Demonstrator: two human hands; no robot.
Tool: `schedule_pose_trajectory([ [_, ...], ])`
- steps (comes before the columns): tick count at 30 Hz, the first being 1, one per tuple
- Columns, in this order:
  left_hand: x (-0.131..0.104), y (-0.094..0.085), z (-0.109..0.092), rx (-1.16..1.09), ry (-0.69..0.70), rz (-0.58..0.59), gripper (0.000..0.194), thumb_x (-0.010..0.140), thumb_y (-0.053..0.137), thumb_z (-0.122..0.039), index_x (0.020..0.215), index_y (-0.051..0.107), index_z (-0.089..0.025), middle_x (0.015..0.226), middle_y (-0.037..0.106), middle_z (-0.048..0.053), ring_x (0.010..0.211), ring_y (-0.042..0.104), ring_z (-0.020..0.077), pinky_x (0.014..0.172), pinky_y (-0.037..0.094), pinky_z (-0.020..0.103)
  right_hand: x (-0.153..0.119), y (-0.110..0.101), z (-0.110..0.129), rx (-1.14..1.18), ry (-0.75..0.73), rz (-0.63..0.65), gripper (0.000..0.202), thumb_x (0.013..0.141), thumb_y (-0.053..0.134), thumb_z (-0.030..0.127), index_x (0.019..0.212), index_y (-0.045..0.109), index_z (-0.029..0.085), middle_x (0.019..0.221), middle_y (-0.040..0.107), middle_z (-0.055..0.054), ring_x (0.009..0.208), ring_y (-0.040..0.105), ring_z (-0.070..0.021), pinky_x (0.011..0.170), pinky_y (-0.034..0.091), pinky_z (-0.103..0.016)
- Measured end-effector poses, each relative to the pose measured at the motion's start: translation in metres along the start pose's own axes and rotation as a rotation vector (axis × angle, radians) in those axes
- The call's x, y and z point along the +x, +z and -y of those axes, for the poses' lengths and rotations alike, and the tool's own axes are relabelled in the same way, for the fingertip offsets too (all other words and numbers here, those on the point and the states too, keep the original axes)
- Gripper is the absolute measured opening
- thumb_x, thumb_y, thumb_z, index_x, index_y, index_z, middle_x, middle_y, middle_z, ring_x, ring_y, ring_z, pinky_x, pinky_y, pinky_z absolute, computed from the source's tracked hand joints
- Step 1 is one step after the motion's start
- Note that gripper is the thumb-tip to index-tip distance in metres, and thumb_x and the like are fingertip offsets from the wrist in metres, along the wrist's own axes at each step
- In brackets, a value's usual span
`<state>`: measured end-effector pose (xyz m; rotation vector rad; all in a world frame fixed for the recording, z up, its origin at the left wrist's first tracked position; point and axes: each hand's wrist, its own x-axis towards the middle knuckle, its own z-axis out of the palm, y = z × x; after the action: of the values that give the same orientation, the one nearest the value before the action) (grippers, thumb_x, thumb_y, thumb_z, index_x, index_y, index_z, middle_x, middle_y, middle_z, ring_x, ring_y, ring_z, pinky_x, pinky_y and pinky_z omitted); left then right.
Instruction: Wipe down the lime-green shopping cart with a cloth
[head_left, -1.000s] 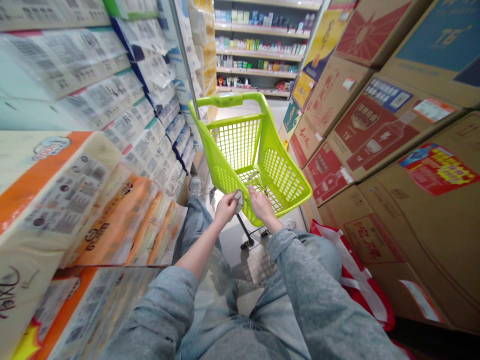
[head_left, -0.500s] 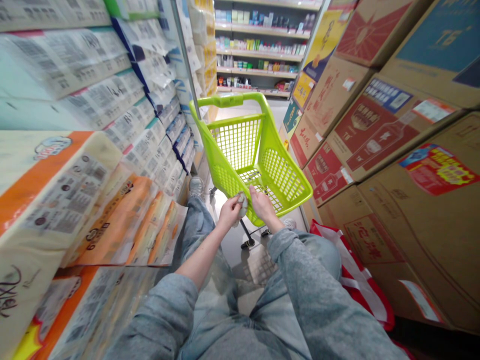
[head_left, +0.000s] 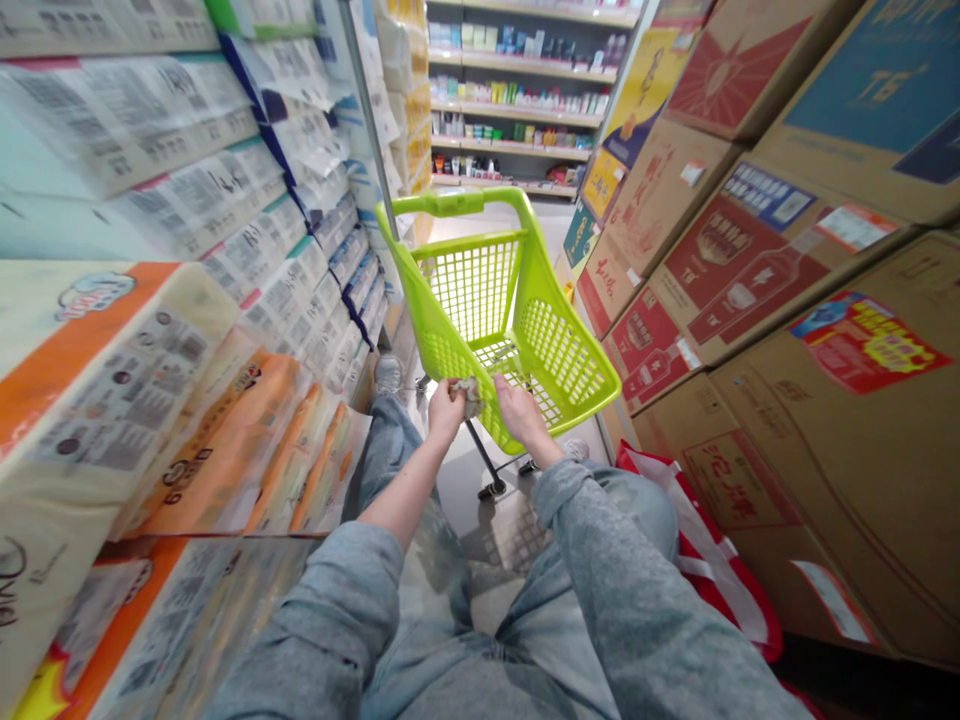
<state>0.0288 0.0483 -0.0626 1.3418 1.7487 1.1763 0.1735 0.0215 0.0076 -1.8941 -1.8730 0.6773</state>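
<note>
A lime-green plastic shopping cart (head_left: pixel 577 370) stands between my legs, its basket holding nothing that I can see. My left hand (head_left: pixel 445 410) pinches a crumpled greyish cloth (head_left: pixel 469 397) at the outside of the basket's near left wall. Whether the cloth touches the plastic is hard to tell. Closed on the near rim of the basket, just to the right of the cloth, is my right hand (head_left: pixel 519 412). Its thumb lies along the inner side, and the fingertips beneath are hidden.
Packs of tissue paper (head_left: pixel 202 440) are stacked close on my left. Cardboard cartons (head_left: pixel 757 260) rise on the right, with a red and white bag (head_left: pixel 705 540) at their foot. Beyond the cart, shelves (head_left: pixel 517 100) hold many small bottles and boxes.
My left hand has shifted a little to the left with the cloth, which now shows more. My right hand keeps its hold on the rim, and the cart stays nearly in place.
</note>
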Motion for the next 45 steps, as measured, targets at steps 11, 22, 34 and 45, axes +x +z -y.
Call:
schedule_pose_trajectory([
  [11,0.019,-0.007,-0.018,0.022,0.066,-0.115,0.022,0.081,0.052,-0.026,0.096,0.061,-0.015,0.096,0.066,0.008,0.088,0.06,0.0197,0.08,0.044,0.029,-0.001,0.001,0.0,-0.018,-0.01,-0.008,0.084,0.089,0.001,0.065,0.073,0.067,0.016,0.078,0.068,-0.014,0.075,0.06,-0.0194,0.066,0.035,-0.026],
  [22,-0.023,-0.002,-0.001,0.178,0.161,0.195,0.021,0.081,0.054,-0.022,0.097,0.065,-0.016,0.096,0.069,0.007,0.085,0.062,0.0179,0.078,0.047,0.028,0.001,-0.002,-0.001,-0.026,-0.017,0.004,0.081,0.091,0.003,0.062,0.074,0.067,0.015,0.079,0.068,-0.015,0.076,0.06,-0.0198,0.067,0.037,-0.026],
  [34,0.005,-0.031,-0.072,0.283,0.83,0.074,0.012,0.086,0.051,-0.02,0.094,0.059,-0.019,0.103,0.062,0.006,0.103,0.054,0.0193,0.093,0.043,0.036,-0.001,0.002,0.001,-0.026,-0.033,0.003,0.083,0.091,0.002,0.062,0.079,0.069,0.015,0.084,0.069,-0.016,0.08,0.062,-0.0217,0.068,0.038,-0.027],
  [45,0.013,-0.034,-0.065,0.535,1.006,0.187,0.023,0.089,0.046,-0.02,0.11,0.056,-0.02,0.118,0.061,0.007,0.118,0.049,0.0194,0.11,0.031,0.042,-0.005,0.002,0.003,0.011,0.001,0.006,0.085,0.091,0.0,0.061,0.08,0.07,0.014,0.082,0.069,-0.017,0.081,0.063,-0.0226,0.07,0.039,-0.029],
])
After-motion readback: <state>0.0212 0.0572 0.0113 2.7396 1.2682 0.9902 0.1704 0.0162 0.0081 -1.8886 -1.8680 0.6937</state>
